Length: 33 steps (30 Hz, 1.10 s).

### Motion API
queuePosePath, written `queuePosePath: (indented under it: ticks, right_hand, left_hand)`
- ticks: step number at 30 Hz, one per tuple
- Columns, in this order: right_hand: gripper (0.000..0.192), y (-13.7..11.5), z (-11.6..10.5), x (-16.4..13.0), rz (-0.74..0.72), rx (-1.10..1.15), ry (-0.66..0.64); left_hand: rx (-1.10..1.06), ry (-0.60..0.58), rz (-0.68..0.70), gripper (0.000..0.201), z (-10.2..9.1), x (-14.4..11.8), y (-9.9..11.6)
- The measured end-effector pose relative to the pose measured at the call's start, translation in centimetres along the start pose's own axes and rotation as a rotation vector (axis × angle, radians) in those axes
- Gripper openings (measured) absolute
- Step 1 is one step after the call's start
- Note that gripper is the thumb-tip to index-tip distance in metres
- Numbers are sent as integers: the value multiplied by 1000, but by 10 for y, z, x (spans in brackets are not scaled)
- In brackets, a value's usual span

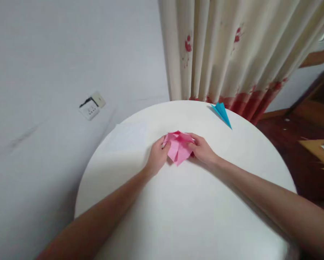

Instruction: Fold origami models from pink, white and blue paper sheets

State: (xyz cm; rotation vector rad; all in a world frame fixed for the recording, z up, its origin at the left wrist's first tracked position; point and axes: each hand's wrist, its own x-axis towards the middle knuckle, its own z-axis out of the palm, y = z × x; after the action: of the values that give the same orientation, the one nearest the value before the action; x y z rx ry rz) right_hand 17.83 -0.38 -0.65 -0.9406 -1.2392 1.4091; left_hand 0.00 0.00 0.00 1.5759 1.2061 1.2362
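Pink folded piece (179, 147): thin paper, matt, sharply creased, facets catching light unevenly. Blue folded piece (222, 112): also paper, matt, crisp edges. Round table (178, 209): smooth white top with a soft, low sheen; material possibly laminate, view too blurred to confirm. Curtain (232, 50): woven cloth, cream, matt, hanging in soft pleats, red print. Wall (56, 54): painted, matt, faintly scuffed. Wall socket (92, 105): smooth plastic. Floor (300, 144): dark wood, slight gloss

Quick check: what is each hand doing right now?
Left hand: closed on the left edge of the pink paper.
Right hand: closed on its right edge.
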Motion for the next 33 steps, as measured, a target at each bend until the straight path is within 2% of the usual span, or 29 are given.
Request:
queuePosePath:
  ticks: [7, 12, 16, 21, 24, 28, 33]
  right_hand:
    - [43, -5, -17, 9, -26, 93, -138]
    - [29, -6, -21, 12, 11, 199, -85]
    - [25, -10, -21, 12, 31, 266, -44]
    - [26, -14, -24, 10, 9, 288, -103]
    - [31, -13, -25, 11, -12, 292, -133]
    - [48, -9, -26, 14, 31, 249, -72]
    - [36, -5, -24, 15, -20, 83, -22]
  left_hand:
    - [-205, 19, -120, 28, -2, 7, -8]
    - [-318, 32, -180, 33, -1, 7, -7]
    - [-429, 38, -172, 34, -2, 6, 0]
    - [-502, 15, -132, 28, -5, 5, 3]
    - [-539, 6, -115, 32, -7, 5, 3]
    - [-525, 43, -182, 47, -6, 7, 1]
    - [-337, 29, -165, 36, -4, 6, -4]
